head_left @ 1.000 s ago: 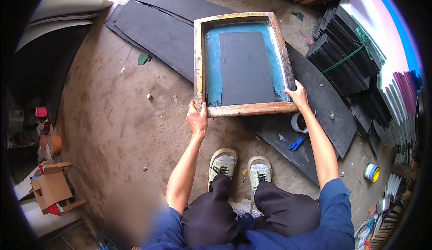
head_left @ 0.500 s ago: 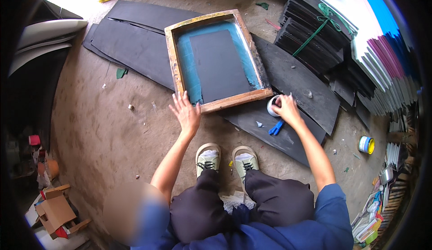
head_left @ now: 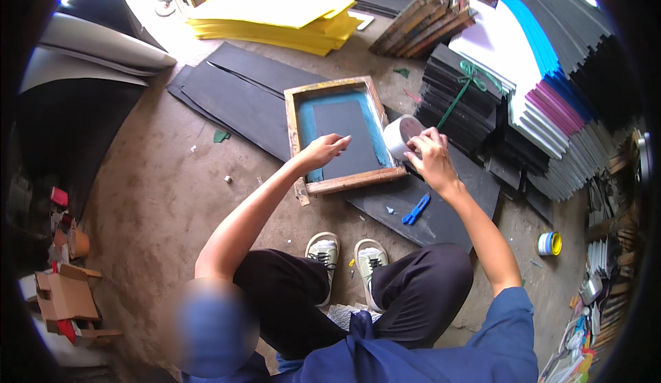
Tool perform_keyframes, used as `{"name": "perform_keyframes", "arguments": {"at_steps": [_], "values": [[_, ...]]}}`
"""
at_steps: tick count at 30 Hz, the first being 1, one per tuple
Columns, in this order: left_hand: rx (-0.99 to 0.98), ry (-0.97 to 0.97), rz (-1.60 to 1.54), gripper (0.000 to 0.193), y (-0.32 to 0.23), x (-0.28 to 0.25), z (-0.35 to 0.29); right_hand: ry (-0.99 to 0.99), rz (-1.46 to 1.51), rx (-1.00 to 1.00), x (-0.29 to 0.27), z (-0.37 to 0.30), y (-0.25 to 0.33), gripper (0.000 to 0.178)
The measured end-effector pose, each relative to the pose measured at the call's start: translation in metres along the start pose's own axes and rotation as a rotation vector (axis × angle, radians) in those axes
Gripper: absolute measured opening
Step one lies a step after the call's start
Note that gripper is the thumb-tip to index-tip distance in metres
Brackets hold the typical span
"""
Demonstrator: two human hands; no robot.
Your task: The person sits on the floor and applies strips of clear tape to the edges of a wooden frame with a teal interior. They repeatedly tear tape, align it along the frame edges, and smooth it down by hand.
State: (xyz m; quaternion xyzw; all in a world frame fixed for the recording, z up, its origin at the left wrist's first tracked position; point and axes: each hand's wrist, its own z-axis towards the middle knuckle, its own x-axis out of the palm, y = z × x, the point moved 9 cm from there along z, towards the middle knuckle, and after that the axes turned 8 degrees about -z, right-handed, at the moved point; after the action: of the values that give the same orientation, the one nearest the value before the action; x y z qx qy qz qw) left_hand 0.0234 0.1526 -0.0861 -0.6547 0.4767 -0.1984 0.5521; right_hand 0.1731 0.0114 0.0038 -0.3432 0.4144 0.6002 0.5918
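A wooden-framed printing screen [head_left: 356,180] with blue-green mesh lies tilted on black foam sheets; a dark rectangle fills its middle. My left hand [head_left: 322,153] hovers over its lower left part, fingers drawn together in a pinch; whether anything is between them is too small to see. In my right hand [head_left: 432,157] a roll of tape [head_left: 395,140], wide and white, is held up by its rim at the frame's right side. Below that hand, a blue cutter knife [head_left: 416,209] rests on the black sheet [head_left: 447,207].
Yellow sheets [head_left: 275,21] and wooden frames [head_left: 427,21] stand beyond the screen. Black sheets tied with green cord [head_left: 454,94] are stacked at right, beside coloured sheets. A blue-yellow can [head_left: 549,244] is on the floor at right, a cardboard box [head_left: 69,293] at lower left.
My right hand has raised the tape roll off the black sheet. My left hand has moved from the frame's lower left corner to over the mesh, fingers closing. The view has tilted upward.
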Motion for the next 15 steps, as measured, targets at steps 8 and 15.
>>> {"name": "perform_keyframes", "arguments": {"at_steps": [8,15], "values": [[0.333,-0.364,-0.467,0.066,-0.101,-0.025,-0.097,-0.414,-0.091,-0.352,-0.095,0.008,0.124,0.018],[0.534,-0.63,-0.014,0.054,-0.131,-0.03,-0.151,-0.441,-0.141,-0.471,-0.091,0.005,0.137,0.017]]}}
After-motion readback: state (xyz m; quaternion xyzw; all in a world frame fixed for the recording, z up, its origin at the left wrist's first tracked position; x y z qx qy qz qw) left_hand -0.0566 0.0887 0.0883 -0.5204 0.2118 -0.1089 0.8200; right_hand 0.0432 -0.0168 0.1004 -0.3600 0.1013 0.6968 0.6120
